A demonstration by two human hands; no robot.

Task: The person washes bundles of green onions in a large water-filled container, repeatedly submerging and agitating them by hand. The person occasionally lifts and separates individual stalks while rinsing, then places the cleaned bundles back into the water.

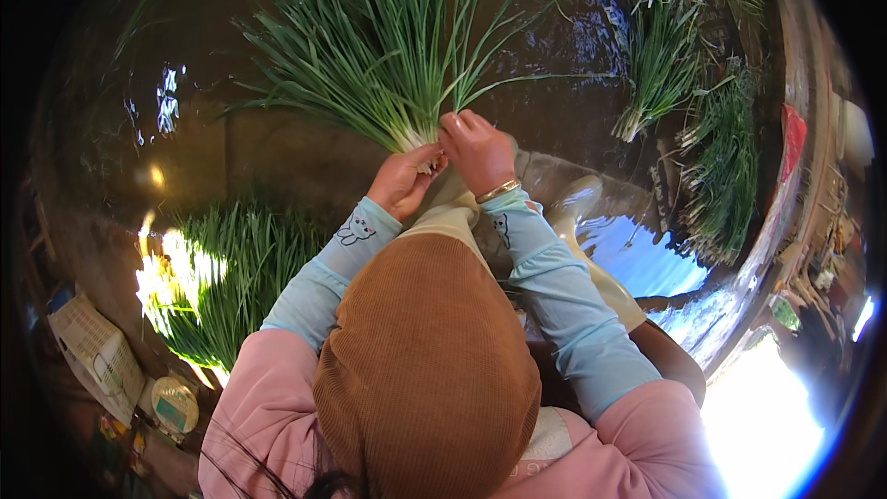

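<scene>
A fanned bunch of long green leaves with pale stem ends, which looks like garlic chives [374,62], points away from me over brown water. My left hand [407,179] is closed around its pale base, with the cut ends showing by the thumb. Right beside it, my right hand [479,151] pinches a few stalks on the bunch's right side, its fingertips close to the left ones. Its fingers partly cover where those stalks end. A large heap of similar greens [242,277] lies to my left, sunlit at one edge.
To the right, a bundle of greens [658,62] and another heap [724,166] lie in the shallow water. Beyond them curves a raised edge with a red patch [792,138]. A pale plastic basket [97,353] and a round-topped container [174,405] stand at lower left.
</scene>
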